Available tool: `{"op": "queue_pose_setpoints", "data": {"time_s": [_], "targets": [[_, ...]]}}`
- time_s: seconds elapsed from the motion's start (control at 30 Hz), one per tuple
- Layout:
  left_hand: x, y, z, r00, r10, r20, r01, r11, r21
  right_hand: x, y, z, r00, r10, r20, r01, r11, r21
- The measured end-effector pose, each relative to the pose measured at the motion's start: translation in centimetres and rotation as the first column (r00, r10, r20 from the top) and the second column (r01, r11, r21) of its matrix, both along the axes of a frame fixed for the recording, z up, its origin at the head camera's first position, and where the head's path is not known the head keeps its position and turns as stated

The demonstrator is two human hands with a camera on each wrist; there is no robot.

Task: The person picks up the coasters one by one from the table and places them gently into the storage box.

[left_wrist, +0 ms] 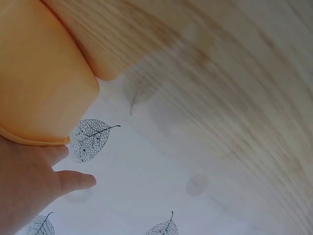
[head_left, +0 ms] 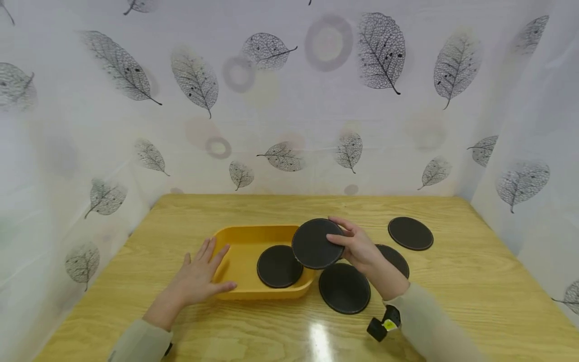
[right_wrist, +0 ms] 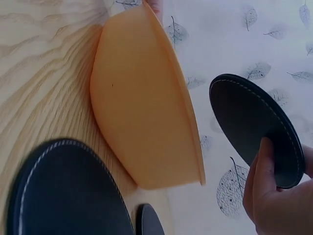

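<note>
My right hand (head_left: 362, 249) pinches a round black coaster (head_left: 312, 244) by its right edge. Stitching runs around that coaster's rim in the right wrist view, where it is tilted and held above the level of the bin's rim. A yellow plastic bin (head_left: 242, 269) stands on the table with another black coaster (head_left: 279, 274) lying inside, toward its right end. At the bin's left end, my left hand (head_left: 194, 279) spreads its straight fingers against the rim. The left wrist view shows that hand beside the bin's outer wall (left_wrist: 44, 73).
Right of the bin, a black coaster (head_left: 345, 289) lies on the wooden table (head_left: 253, 332). A second coaster (head_left: 397, 259) is partly covered by my right wrist, and a third coaster (head_left: 410, 233) lies farther back. A leaf-patterned curtain (head_left: 289, 110) hangs behind the table.
</note>
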State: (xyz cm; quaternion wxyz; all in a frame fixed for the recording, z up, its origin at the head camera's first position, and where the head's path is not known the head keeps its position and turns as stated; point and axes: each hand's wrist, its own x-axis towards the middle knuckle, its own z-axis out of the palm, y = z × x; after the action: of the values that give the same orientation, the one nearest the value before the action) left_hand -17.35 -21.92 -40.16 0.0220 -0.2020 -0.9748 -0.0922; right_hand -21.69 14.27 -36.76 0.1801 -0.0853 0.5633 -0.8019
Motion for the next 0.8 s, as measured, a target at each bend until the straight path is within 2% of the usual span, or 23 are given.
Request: {"op": "queue_pose_setpoints", "data": {"time_s": [0.17,0.37,0.67,0.8], "targets": [[0.0,0.1,-0.1,1.000,-0.001,-0.005,0.001,1.000,-0.011,-0.6,-1.9,-0.3,0.999,0.034,0.002,-0.034,0.999,0.018],[0.1,0.2,0.2,1.000,0.006,-0.015,-0.007,1.000,-0.029,-1.0,-4.0,-0.6,0.999,0.036,0.019,-0.037,0.998,0.049],[0.1,0.2,0.2,1.000,0.012,-0.003,-0.012,1.000,-0.018,-1.1,-5.5,-1.3,0.995,0.096,0.023,-0.098,0.993,0.059],[0.1,0.2,0.2,1.000,0.010,-0.002,-0.010,1.000,-0.008,-1.0,-6.0,-1.3,0.995,0.099,0.032,-0.102,0.990,0.101]]}}
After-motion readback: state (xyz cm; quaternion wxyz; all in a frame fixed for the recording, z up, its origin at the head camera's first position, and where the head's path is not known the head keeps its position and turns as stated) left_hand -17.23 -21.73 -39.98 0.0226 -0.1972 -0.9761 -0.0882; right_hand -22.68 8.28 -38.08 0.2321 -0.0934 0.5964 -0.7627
